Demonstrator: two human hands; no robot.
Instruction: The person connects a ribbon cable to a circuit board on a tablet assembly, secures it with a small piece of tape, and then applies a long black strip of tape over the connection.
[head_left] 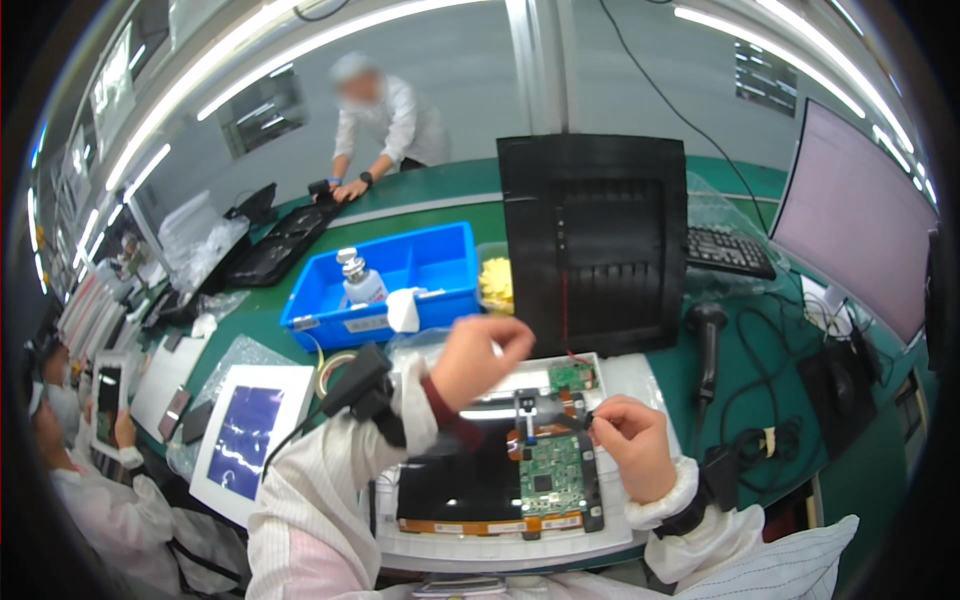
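Note:
An opened flat electronic device lies before me, with a black panel (460, 485) on its left and a green circuit board (553, 470) on its right. An orange flex strip (480, 526) runs along its near edge. My right hand (640, 445) pinches a small dark strip-like piece at the board's upper right; its exact kind is unclear. Above the far part of the device, my left hand (475, 362) is raised with curled fingers, and whatever they may hold is hidden. Behind stands a black cover (595, 245), its red wire reaching down towards a small green board (572, 377).
A blue divided bin (440, 262) holds a pump bottle (362, 284). Yellow pieces (495, 283) fill a tub beside it. A scanner (707, 345), keyboard (728, 250), cables and monitor (855, 225) are right. A white-framed panel (250, 435) lies left. Other people work across and left.

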